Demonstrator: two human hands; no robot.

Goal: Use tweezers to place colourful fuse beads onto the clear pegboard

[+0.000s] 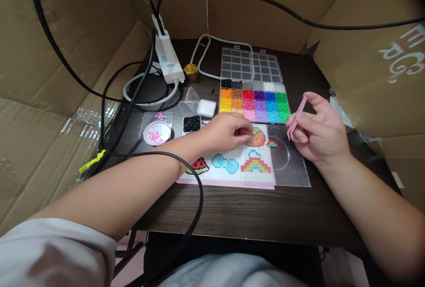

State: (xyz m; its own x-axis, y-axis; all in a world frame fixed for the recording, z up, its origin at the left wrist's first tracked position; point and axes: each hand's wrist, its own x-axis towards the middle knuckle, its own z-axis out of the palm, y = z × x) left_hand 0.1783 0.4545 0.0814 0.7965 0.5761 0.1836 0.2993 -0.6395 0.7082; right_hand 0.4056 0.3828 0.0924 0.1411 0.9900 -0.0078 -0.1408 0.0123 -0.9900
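Note:
My left hand [229, 131] rests on the pattern sheet [232, 165], its fingers pinched together beside the orange bead design [258, 138]; what they pinch is too small to see. Pink tweezers [296, 116] are gripped in my right hand [317, 132], held just above the clear pegboard [292, 163], tips pointing down. A small rainbow of beads [272, 143] sits on the pegboard between both hands. The open bead organizer [254, 100] with coloured compartments lies just behind them.
A white dish of pink beads [157, 133], a small box of black beads [191, 124] and one of white beads [206, 108] stand at the left. A power strip [168, 55], black cables and a gold cap [191, 71] lie behind. Cardboard walls surround the dark table [252, 212].

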